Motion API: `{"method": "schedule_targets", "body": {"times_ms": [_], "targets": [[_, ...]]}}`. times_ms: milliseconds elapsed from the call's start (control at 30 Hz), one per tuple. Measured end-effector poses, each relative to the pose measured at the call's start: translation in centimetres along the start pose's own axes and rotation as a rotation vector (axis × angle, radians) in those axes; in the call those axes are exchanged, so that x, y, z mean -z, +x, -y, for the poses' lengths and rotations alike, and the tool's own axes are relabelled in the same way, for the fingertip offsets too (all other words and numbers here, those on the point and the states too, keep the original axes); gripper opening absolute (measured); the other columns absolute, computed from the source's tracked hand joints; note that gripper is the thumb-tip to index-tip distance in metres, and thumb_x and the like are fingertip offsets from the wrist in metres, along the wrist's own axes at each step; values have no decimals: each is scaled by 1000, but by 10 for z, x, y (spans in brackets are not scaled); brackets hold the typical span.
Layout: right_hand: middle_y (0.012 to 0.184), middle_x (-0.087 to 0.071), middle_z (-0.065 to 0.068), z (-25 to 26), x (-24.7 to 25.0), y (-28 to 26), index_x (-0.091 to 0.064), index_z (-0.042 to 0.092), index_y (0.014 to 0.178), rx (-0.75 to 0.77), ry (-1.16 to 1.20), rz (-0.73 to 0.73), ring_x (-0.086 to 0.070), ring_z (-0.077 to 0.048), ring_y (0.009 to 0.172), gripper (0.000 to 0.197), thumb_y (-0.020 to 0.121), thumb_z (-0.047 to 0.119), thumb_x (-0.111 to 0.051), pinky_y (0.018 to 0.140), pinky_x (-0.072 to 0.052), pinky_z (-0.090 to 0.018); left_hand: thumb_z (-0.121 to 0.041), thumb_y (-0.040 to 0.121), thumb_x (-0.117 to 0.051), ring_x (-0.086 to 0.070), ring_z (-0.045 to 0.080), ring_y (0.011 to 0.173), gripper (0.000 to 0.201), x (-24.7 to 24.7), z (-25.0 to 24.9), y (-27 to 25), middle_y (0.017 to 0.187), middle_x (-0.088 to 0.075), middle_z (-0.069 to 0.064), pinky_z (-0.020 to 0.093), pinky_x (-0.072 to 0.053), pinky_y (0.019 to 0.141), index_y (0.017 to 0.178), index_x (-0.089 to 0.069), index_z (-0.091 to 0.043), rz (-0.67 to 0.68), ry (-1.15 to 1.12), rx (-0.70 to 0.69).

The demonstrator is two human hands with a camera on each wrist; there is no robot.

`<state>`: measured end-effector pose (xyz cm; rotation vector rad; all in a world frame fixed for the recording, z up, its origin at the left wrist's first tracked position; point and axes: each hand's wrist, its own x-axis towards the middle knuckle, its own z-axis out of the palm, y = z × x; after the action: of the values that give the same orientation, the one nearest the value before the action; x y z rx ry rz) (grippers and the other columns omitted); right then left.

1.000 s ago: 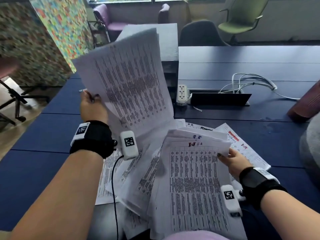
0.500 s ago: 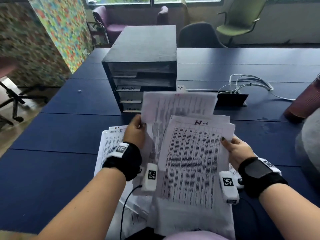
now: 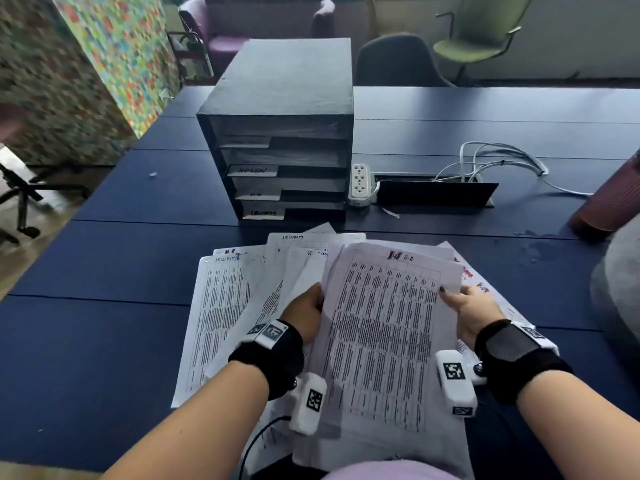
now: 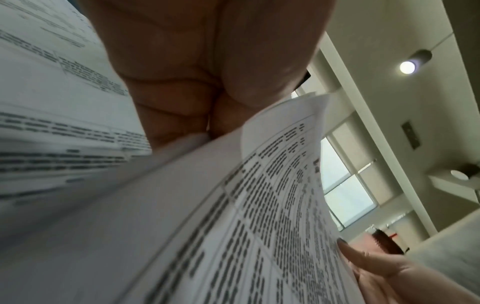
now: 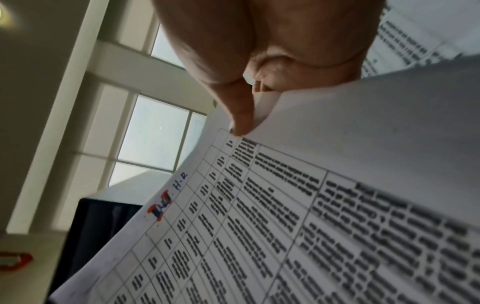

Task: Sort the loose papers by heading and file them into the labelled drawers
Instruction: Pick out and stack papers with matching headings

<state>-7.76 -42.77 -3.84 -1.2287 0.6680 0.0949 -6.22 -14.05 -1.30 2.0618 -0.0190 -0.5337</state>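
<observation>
Sheet headed "H-R" [image 3: 384, 327], pinched at its side edges by left hand [image 3: 304, 311] and right hand [image 3: 476, 311]; drawer unit [image 3: 280, 133] behind.

A dark blue table [image 3: 104, 341] filled the room's middle. Beyond its far edge stood a green chair [image 3: 481, 39], a dark chair [image 3: 398, 64] and a purple armchair [image 3: 221, 36]. A colourful mosaic panel [image 3: 117, 53] rose at far left. A ceiling lamp [image 4: 407, 66] glowed above tall windows [image 5: 153, 135].

I'm reading "H-R" atop the sheet [image 3: 384, 327] I'm holding. Papers [image 3: 221, 306] beneath are showing "Security" headings. Drawer labels [image 3: 252, 170] are looking like "Admin", "H-R", "Security", though faint.
</observation>
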Motion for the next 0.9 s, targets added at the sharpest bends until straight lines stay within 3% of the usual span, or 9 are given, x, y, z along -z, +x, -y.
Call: {"method": "schedule_targets", "body": {"times_ms": [67, 200, 300, 367, 433, 533, 667, 800, 900], "targets": [[102, -65, -19, -6, 4, -1, -48, 5, 116, -32, -111, 30, -64, -34, 89, 33, 85, 1, -60, 70, -55, -49, -12, 92, -42, -63, 17, 94, 30, -3, 5, 0, 105, -68, -3, 31, -52, 83, 110, -59, -28, 57, 29, 18], [91, -65, -10, -11, 11, -8, -58, 11, 101, -55, -266, 79, -61, -24, 78, 29, 84, -11, -54, 49, -55, -31, -6, 88, -48, -58, 24, 102, 28, 1, 5, 4, 113, -60, 5, 31, -48, 86, 108, -64, -15, 20, 208, -16], [94, -67, -11, -14, 16, -6, -60, 7, 102, -32, -279, 75, -64, -25, 78, 28, 82, -12, -56, 60, -58, -37, 4, 84, -47, -55, 28, 107, 36, 13, 11, 15, 122, -52, 7, 40, -50, 92, 108, -66, -16, -271, 235, 18], [94, -69, -12, -14, 18, -5, -63, 9, 95, -16, -331, 96, -67, -26, 77, 26, 80, -12, -59, 74, -57, -46, -1, 87, -50, -55, 28, 110, 31, 22, 15, 22, 122, -57, 10, 41, -48, 96, 111, -64, -14, -398, 194, 81], [88, -71, -12, -13, 20, -7, -65, 10, 90, 1, -373, 142, -67, -28, 75, 27, 75, -12, -64, 78, -53, -49, -9, 89, -54, -58, 27, 108, 28, 29, 19, 26, 119, -62, 9, 38, -48, 96, 116, -62, -13, -411, 123, 153], [84, -70, -14, -13, 20, -8, -69, 11, 80, 26, -407, 156, -62, -28, 74, 22, 66, -5, -72, 71, -47, -44, -15, 86, -62, -60, 23, 99, 32, 32, 21, 27, 112, -65, 6, 29, -48, 89, 118, -61, -13, -343, 53, 183], [78, -73, 2, -18, 14, -11, -68, 20, 84, 105, -511, 146, -61, -22, 75, 25, 81, -4, -64, 72, -46, -34, -21, 85, -65, -60, 22, 89, 29, 27, 21, 27, 102, -63, 8, 25, -42, 75, 110, -62, -7, -203, 102, 155], [76, -74, 9, -26, 9, -10, -68, 21, 84, 125, -458, 112, -65, -18, 80, 25, 81, -3, -63, 83, -48, -35, -17, 85, -60, -54, 32, 98, 14, 24, 29, 27, 104, -49, 16, 28, -42, 82, 76, -58, -7, -432, 290, 175], [79, -74, 7, -30, 9, -7, -70, 21, 82, 128, -394, 79, -66, -14, 80, 28, 82, -5, -61, 81, -50, -32, -17, 82, -64, -57, 34, 99, 15, 30, 32, 26, 109, -54, 18, 31, -47, 87, 82, -64, -2, -482, 230, 195]]}}
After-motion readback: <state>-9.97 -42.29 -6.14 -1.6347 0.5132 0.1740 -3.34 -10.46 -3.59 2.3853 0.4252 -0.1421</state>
